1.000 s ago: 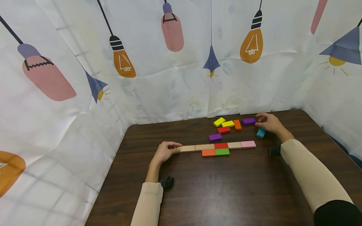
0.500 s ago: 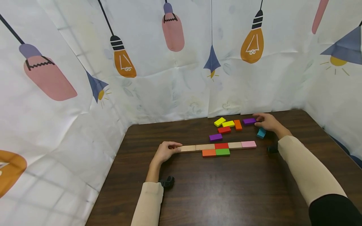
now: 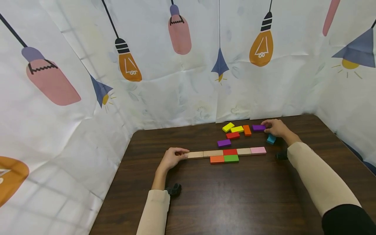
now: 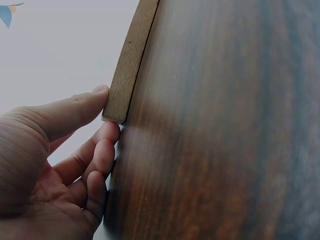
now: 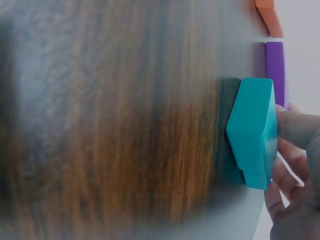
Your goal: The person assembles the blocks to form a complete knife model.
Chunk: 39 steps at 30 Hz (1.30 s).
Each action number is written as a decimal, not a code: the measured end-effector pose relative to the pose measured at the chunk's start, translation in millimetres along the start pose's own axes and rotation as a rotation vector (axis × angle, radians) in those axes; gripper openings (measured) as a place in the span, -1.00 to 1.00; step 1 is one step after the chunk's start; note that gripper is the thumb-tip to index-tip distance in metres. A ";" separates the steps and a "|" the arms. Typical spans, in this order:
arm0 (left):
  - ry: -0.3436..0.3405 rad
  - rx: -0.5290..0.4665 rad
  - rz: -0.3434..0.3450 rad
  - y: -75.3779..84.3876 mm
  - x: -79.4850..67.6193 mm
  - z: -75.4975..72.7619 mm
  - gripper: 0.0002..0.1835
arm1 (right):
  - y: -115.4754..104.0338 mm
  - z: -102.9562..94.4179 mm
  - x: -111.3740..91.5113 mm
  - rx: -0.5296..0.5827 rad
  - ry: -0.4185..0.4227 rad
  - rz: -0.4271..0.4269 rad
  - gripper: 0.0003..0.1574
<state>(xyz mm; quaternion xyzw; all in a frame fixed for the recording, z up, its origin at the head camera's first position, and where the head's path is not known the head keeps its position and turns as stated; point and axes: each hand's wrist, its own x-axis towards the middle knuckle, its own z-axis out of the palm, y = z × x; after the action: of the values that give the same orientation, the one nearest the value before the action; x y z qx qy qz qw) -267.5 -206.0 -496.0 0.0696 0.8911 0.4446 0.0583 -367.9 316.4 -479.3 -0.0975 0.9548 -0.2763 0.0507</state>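
Observation:
My left hand [image 3: 172, 157] pinches the left end of a plain wooden block [image 3: 195, 155]; in the left wrist view, thumb and index fingertip meet that block's [image 4: 131, 65] end. It begins a straight row with another wooden block [image 3: 213, 153], a red block [image 3: 230, 151], a third wooden one [image 3: 243, 151] and a pink block [image 3: 258, 150]. Against the row's near side lie an orange block [image 3: 217, 159] and a green block [image 3: 231, 158]. At the back right, my right hand [image 3: 276, 127] grips the right end of a purple block [image 3: 258, 128]. Teal blocks [image 5: 252, 112] partly hide it in the right wrist view.
Behind the row lie two yellow blocks [image 3: 227, 127], a red block [image 3: 232, 135], an upright-turned orange block [image 3: 247, 130] and a second purple block [image 3: 224, 143]. The dark wooden table [image 3: 235, 195] ends at a white curtain [image 3: 188, 94] with printed lamps.
My right hand has moved slightly left onto the purple block, which has shifted a little toward me. My left hand stays at the row's left end.

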 end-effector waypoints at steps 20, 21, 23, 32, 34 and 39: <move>-0.001 0.008 0.000 0.8 1.1 0.3 -0.81 | -17.5 2.0 -49.5 0.032 0.182 -0.238 -0.62; -0.002 0.009 0.000 0.9 1.2 0.3 -0.81 | -19.9 2.0 -53.5 0.030 0.186 -0.242 -0.63; -0.003 0.009 0.002 1.3 1.2 0.1 -0.81 | -25.0 2.2 -62.0 0.036 0.183 -0.242 -0.63; -0.001 0.001 -0.003 0.6 0.7 0.4 -0.81 | -43.3 11.3 -93.2 0.046 0.183 -0.282 -0.63; 0.003 0.001 0.000 0.8 0.6 0.6 -0.81 | -46.5 15.1 -96.9 0.044 0.177 -0.292 -0.63; 0.005 0.001 0.000 1.1 0.7 0.9 -0.81 | -53.4 23.6 -103.5 0.045 0.140 -0.299 -0.61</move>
<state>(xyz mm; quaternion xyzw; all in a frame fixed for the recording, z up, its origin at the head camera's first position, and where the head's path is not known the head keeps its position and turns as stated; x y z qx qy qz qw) -268.0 -204.5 -495.7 0.0686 0.8914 0.4445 0.0557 -254.9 282.1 -466.1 -0.2177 0.9244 -0.3084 -0.0556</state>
